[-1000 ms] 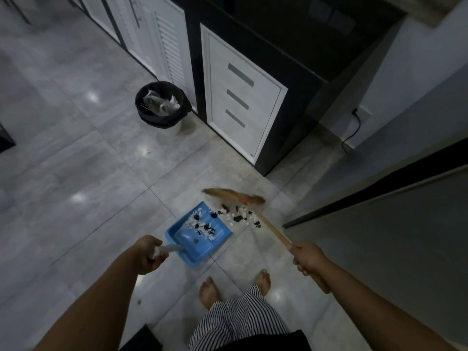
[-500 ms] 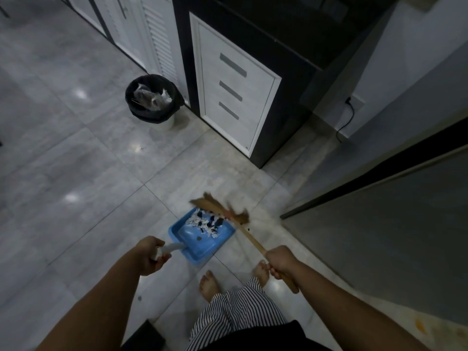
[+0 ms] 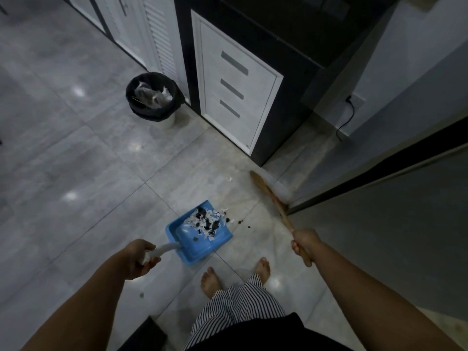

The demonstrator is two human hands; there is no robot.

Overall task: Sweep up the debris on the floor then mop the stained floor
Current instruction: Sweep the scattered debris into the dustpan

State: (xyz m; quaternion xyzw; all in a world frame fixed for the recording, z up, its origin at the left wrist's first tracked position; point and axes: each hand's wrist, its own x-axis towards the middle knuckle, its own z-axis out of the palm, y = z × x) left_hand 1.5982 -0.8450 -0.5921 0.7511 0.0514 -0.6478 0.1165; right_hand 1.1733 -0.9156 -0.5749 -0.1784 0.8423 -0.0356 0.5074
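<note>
Grey tiled floor [image 3: 76, 153] beside white cabinets [image 3: 235, 97], left hand [image 3: 138, 259] with fingers wrapped round blue dustpan [image 3: 200, 239] handle, black and white debris [image 3: 206, 220] in the pan's mouth, a few bits on tiles beside it, right hand [image 3: 305, 243] gripping wooden broom [image 3: 272, 201], black-lined bin [image 3: 152, 97] well apart.

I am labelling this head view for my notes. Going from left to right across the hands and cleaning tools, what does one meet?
In order: left hand, blue dustpan holding debris, broom head, right hand gripping the broom handle. The trash bin is left out, as it overlaps the first two.
</note>
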